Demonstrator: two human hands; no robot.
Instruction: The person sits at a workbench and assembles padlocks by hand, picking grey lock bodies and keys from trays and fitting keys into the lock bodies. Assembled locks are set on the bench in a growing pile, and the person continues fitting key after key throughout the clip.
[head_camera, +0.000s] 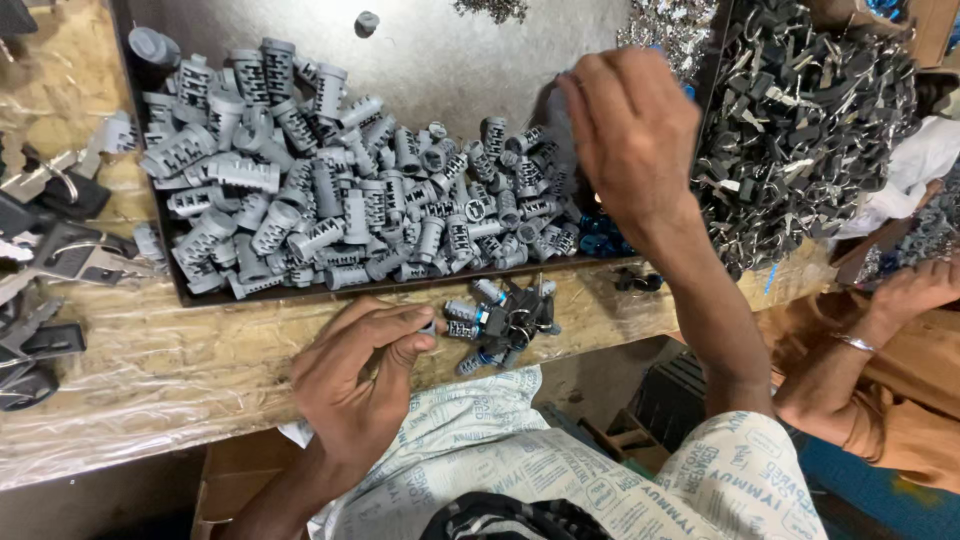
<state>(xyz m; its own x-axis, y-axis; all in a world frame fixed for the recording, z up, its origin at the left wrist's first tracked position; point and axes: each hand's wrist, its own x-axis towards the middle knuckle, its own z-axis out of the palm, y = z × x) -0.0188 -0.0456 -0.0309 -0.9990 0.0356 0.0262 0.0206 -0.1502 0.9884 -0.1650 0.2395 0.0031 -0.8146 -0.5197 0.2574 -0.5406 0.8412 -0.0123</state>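
My left hand (360, 375) rests on the wooden bench edge, fingers curled around a small grey lock cylinder whose tip shows at the thumb. Just right of it lies a small cluster of assembled cylinders with black keys (505, 320). My right hand (630, 135) reaches forward over the right end of a big heap of grey metal lock cylinders (340, 190) in a dark tray (410, 60); its fingers point down into the heap and their tips are hidden. A few blue parts (600, 240) lie under that wrist.
A pile of black-headed keys (800, 130) fills the right side. Grey and black parts (50, 250) lie on plastic sheeting at the left. Another person's arm with a bracelet (880, 330) is at the right edge. A box (640, 430) sits below the bench.
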